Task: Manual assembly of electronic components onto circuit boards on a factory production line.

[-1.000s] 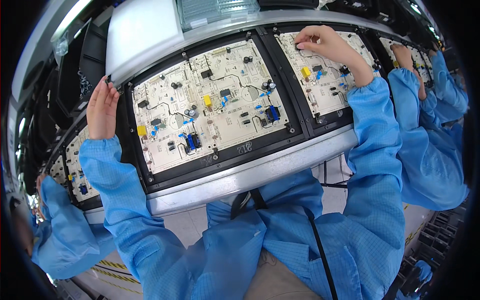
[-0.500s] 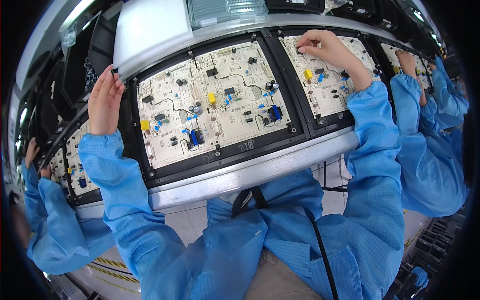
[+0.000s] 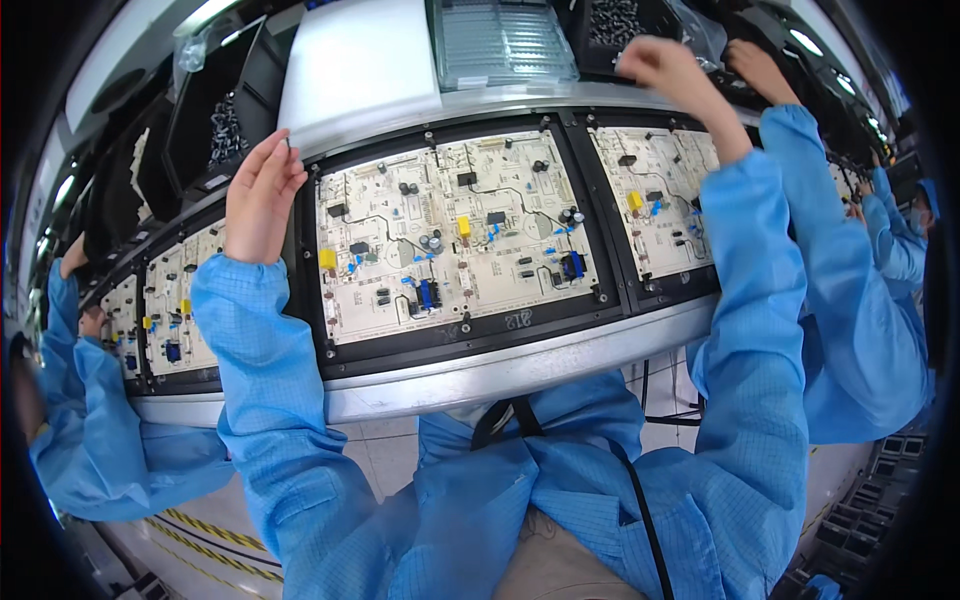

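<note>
My left hand (image 3: 262,200) is raised at the left edge of the middle black frame. Its thumb and fingertips pinch a small dark part (image 3: 289,144), too small to name. Beside it, cream circuit boards (image 3: 390,318) lie in the black frame (image 3: 490,325), bearing yellow blocks, blue parts and dark capacitors. My right hand (image 3: 680,80) is over the far edge of the right circuit board (image 3: 660,255), close to a black bin (image 3: 612,25) of small dark parts. Motion blurs its fingers, so whether they hold anything is unclear.
Beyond the frames stand a white foam sheet (image 3: 360,65), a clear plastic tray (image 3: 500,45) and a black bin (image 3: 190,120) with small parts. A metal rail (image 3: 520,357) runs along the near edge. Co-workers in blue sleeves (image 3: 850,270) (image 3: 110,430) work on both sides.
My right hand has left the right circuit board and moved away toward the far bin. My left hand keeps its pinch. The view has shifted, and a co-worker's hand on the right reaches farther out.
</note>
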Motion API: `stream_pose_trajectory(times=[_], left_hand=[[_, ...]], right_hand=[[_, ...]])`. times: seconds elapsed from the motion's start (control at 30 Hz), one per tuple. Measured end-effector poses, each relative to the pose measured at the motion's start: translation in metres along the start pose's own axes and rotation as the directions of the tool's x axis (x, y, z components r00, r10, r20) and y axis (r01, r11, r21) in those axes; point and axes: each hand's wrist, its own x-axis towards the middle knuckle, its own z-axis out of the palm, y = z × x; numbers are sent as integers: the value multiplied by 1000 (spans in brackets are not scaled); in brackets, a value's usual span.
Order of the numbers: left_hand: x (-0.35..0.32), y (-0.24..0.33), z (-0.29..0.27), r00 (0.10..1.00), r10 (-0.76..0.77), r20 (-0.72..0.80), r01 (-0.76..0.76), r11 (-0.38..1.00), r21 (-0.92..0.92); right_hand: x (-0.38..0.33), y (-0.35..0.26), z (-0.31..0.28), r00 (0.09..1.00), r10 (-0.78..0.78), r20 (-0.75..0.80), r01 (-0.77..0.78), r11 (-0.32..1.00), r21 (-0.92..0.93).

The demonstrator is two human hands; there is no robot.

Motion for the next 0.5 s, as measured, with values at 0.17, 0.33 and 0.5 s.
stream_pose_trajectory(times=[0.17,0.33,0.5], left_hand=[[-1,-4,12,999,42,-2,-42,999,8],[-10,-2,12,1000,20,-3,-20,1000,9],[-10,4,24,1000,15,11,-15,1000,19]], right_hand=[[85,73,-1,998,-30,-48,-2,836,-548],[110,49,1,931,334,151,-213,828,-519],[112,80,-8,965,155,211,12,780,-626]])
